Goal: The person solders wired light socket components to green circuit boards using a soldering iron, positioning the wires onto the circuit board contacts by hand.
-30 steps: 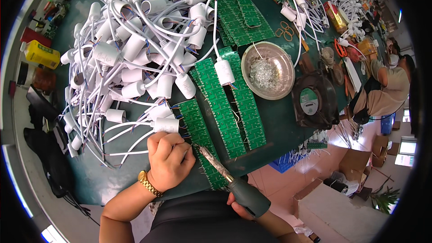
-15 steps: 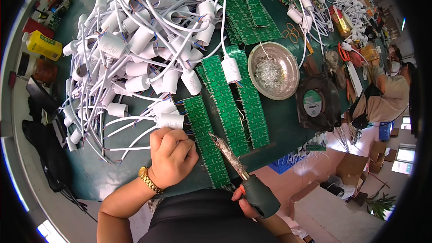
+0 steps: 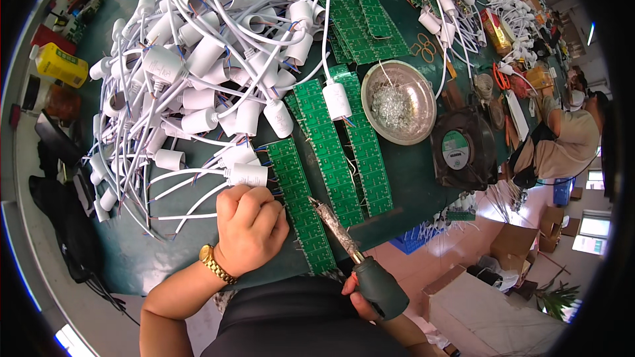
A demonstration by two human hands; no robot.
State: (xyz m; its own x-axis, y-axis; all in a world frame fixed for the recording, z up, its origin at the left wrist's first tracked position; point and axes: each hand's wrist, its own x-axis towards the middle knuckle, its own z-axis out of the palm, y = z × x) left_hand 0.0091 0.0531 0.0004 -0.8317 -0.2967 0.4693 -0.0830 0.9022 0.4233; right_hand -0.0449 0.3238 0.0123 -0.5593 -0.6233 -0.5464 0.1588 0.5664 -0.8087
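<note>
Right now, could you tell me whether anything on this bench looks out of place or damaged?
Only the dark-handled soldering iron in the right hand: its tip is crusted and discoloured. The tangled heap of white cylindrical capacitors looks untidy, nothing spilled.

Matt green circuit board strips, glossy white plastic capacitor housings at 11 o'clock, crusted metal soldering iron tip with dark matt grip, shiny metal bowl, smooth dark green counter.
</note>
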